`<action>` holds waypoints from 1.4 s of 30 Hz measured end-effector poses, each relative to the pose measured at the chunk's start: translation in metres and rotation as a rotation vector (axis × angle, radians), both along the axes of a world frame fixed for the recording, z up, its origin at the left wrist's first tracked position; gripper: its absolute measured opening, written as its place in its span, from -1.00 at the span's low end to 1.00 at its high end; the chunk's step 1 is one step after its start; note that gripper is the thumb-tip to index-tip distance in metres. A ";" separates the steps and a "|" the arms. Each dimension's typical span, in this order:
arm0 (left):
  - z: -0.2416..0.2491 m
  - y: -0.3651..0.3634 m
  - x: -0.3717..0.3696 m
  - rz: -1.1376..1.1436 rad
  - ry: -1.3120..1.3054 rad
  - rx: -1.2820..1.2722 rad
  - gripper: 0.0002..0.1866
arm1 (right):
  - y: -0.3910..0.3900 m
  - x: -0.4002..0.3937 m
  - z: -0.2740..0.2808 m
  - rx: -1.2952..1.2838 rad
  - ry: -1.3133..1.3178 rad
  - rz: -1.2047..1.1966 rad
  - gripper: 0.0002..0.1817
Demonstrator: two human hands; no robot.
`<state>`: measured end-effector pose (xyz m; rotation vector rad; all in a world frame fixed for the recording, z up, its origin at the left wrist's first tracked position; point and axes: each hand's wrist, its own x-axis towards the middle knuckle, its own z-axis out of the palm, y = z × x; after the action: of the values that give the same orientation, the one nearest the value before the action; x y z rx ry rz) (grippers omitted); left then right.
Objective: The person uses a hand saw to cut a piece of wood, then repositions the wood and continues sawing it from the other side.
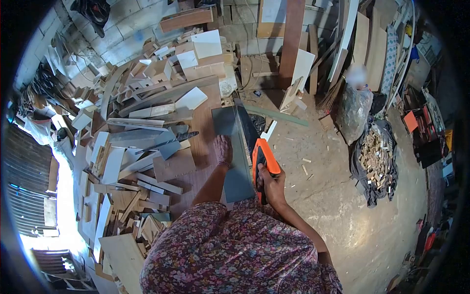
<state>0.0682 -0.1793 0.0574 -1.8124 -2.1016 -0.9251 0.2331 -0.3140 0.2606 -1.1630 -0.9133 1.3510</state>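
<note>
My left hand [223,150] lies flat, fingers stretched out, on a long grey-green board [237,182] at the edge of the wooden worktable. My right hand [272,184] is wrapped round the orange and black handle of a handsaw [267,153]. Its dark blade points away from me along the board's right side. Whether the teeth are inside a cut, I cannot make out. A second handsaw with a dark handle [187,134] rests among offcuts left of my left hand.
Piled wood offcuts [142,161] cover the worktable's left side. Tall planks [293,44] lean against the back wall. On the concrete floor at right stand a filled clear sack [353,115] and an open black bag of wood scraps [377,159]. A thin green strip [279,115] sticks out beyond the blade.
</note>
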 end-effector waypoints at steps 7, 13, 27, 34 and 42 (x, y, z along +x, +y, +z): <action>0.008 -0.003 -0.002 -0.282 -0.243 0.011 -0.93 | -0.001 0.001 -0.005 0.007 -0.025 -0.007 -0.80; 0.017 -0.004 -0.002 -0.180 -0.261 -0.032 -0.92 | -0.005 0.001 -0.001 0.005 0.005 0.012 -0.79; -0.075 0.039 -0.020 -0.174 0.093 0.108 -0.64 | -0.012 -0.001 0.012 -0.014 -0.021 0.007 -0.80; -0.007 0.023 -0.002 -0.058 -0.314 -0.368 -0.73 | -0.012 -0.004 0.006 0.008 -0.022 0.032 -0.79; 0.016 0.017 0.002 -0.078 -0.357 -0.272 -0.84 | -0.010 -0.005 0.012 -0.007 -0.065 0.061 -0.81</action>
<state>0.0699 -0.1619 0.0734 -1.9939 -2.4925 -1.0982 0.2279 -0.3239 0.2726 -1.1989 -0.9978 1.3728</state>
